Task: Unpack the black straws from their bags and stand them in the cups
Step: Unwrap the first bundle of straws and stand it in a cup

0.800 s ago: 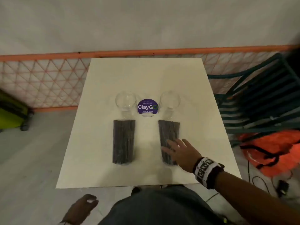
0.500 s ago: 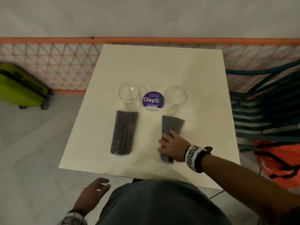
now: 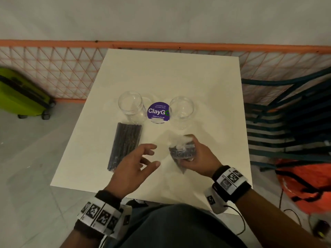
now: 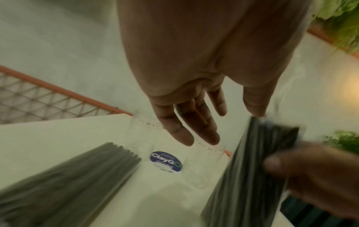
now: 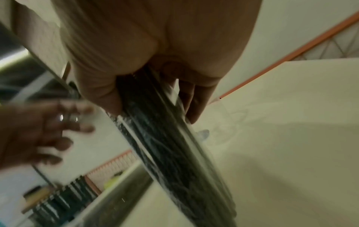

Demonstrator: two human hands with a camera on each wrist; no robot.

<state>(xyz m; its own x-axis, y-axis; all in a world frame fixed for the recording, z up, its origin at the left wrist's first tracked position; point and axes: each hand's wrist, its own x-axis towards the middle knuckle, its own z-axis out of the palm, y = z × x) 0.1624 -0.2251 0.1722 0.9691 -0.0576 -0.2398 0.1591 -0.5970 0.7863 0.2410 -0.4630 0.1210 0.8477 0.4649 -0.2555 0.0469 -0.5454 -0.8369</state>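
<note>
Against the orange mesh railing [image 3: 53, 68], our white table [image 3: 170, 72] carries two empty clear cups [image 3: 130, 102], with one sealed bag of black straws [image 3: 125, 142] lying flat below the left cup, waiting its turn. Our left hand [image 3: 133, 169] hovers with fingers [image 4: 181, 135] spread and empty, likely reaching to open the second bag [image 3: 181, 151], which our right hand [image 3: 198, 158] grips upright above the table.

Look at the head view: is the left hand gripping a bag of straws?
No. The left hand hangs open above the table, holding nothing; only the right hand grips a bag.
</note>
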